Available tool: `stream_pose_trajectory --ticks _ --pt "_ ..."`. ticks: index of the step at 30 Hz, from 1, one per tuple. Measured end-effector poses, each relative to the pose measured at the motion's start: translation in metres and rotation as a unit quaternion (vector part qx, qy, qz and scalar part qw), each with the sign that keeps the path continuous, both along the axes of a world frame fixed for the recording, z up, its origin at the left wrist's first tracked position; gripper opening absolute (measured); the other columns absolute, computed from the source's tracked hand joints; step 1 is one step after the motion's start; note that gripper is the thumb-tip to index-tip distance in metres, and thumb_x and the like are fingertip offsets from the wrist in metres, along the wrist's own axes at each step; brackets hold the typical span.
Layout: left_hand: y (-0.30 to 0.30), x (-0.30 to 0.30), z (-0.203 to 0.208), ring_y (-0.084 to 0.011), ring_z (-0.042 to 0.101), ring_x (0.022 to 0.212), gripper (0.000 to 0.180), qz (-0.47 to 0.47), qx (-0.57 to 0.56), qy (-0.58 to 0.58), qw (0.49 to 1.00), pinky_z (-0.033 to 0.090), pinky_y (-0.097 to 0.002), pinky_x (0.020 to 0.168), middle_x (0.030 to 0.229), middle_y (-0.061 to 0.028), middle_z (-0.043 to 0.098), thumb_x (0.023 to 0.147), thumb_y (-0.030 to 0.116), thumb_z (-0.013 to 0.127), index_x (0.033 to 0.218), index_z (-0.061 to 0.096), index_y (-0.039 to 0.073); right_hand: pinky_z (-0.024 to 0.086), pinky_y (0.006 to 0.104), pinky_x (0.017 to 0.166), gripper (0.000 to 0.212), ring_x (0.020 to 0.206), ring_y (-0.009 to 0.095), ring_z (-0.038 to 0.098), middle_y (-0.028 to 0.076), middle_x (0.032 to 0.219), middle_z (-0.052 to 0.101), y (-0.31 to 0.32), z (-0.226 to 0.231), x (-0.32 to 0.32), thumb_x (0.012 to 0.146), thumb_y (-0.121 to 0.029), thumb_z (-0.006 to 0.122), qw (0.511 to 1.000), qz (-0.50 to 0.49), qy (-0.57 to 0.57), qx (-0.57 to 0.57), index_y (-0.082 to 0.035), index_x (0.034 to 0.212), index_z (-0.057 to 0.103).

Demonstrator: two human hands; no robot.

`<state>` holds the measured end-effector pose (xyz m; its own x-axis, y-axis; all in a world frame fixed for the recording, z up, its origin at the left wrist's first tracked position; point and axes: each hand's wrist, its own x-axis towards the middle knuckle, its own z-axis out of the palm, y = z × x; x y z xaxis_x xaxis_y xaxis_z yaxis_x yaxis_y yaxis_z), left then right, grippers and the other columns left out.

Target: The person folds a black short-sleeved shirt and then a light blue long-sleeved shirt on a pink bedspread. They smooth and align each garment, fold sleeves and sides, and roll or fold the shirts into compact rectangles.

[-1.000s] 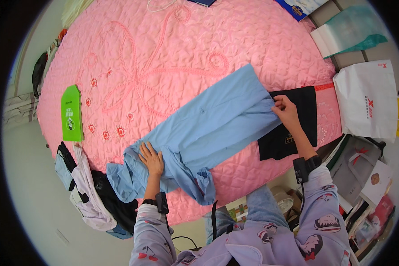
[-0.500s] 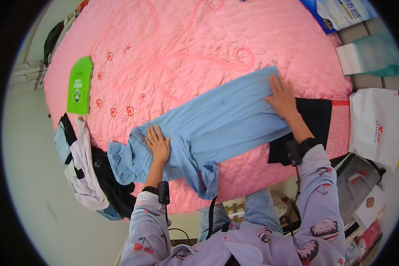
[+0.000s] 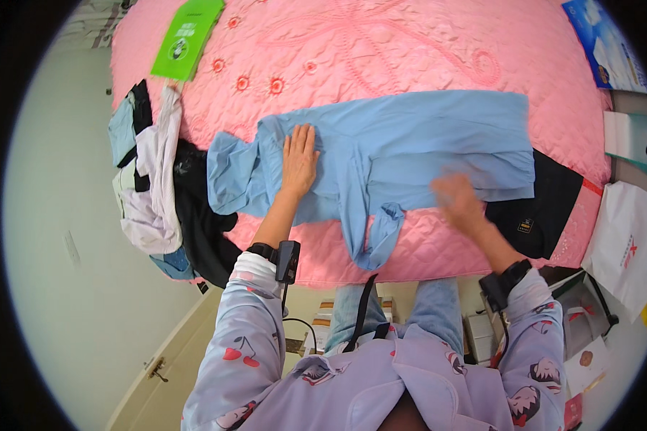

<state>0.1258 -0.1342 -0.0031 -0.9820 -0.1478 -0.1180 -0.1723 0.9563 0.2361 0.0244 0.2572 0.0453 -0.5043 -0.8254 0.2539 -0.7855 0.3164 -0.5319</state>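
Observation:
A light blue long-sleeved shirt [image 3: 431, 136] lies spread sideways on a pink quilted bedspread [image 3: 424, 244]. Its hem points right, its collar end is bunched at the left, and one sleeve [image 3: 370, 248] curls down toward me. My left hand [image 3: 300, 161] rests flat on the upper part of the shirt, fingers stretched out. Over the near edge of the shirt is my right hand [image 3: 461, 205]; motion smears its fingers, and I see nothing held in it. Partly under the hem lies a folded black garment [image 3: 546, 208].
Clothes in white [image 3: 158, 151] and black [image 3: 201, 208] are heaped on the bed's left edge. A green package [image 3: 188, 39] lies beyond them. At the right are a blue package [image 3: 607, 43], a white bag [image 3: 622, 248] and a grey bag [image 3: 586, 323].
My right hand has left the hem end of the shirt and come nearer and to the left. My left hand still lies on the shirt. The whole view has shifted.

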Motion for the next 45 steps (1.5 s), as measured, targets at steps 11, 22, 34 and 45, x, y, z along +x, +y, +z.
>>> stream_pose_trajectory --ticks 11,22,34,45 --pt "-0.038 0.055 0.005 -0.0248 0.02 0.147 0.066 -0.1 -0.105 -0.069 0.987 0.01 -0.0541 0.119 0.157 -0.0048 0.028 0.093 0.047 0.051 0.15 0.034 0.018 0.046 0.0406 0.079 0.024 0.088 0.031 0.058 0.011 0.093 0.057 0.011 0.025 0.13 0.072 0.001 0.065 0.962 -0.074 -0.262 0.038 -0.006 0.094 0.064" --pt "-0.055 0.059 -0.011 -0.0275 0.015 0.148 0.067 -0.139 -0.091 -0.079 0.983 0.012 -0.0545 0.118 0.159 -0.0073 0.021 0.096 0.045 0.047 0.153 0.026 0.018 0.05 0.0257 0.077 0.038 0.084 0.012 0.06 0.004 0.095 0.06 0.14 0.107 0.302 0.078 0.005 0.069 0.58 -0.52 -0.617 -0.113 -0.003 0.113 0.056" --pt "-0.067 0.057 -0.012 -0.0275 0.018 0.147 0.062 -0.177 -0.085 -0.078 0.977 0.016 -0.0527 0.118 0.158 -0.0071 0.024 0.096 0.04 0.047 0.151 0.03 0.017 0.048 0.0288 0.084 0.028 0.088 0.014 0.059 0.004 0.097 0.06 0.144 0.045 0.367 0.085 0.0 0.067 0.465 -0.53 -0.631 -0.324 -0.003 0.11 0.055" --pt "-0.033 0.102 0.025 -0.0266 0.054 0.112 0.042 -0.103 0.022 0.12 0.987 0.039 -0.0432 0.094 0.118 -0.0052 0.061 0.072 0.003 0.07 0.113 0.062 0.01 0.05 0.0319 0.082 0.015 0.088 0.016 0.062 0.008 0.096 0.065 0.132 -0.039 0.402 0.084 -0.001 0.069 0.42 -0.534 -0.687 -0.26 -0.001 0.097 0.062"
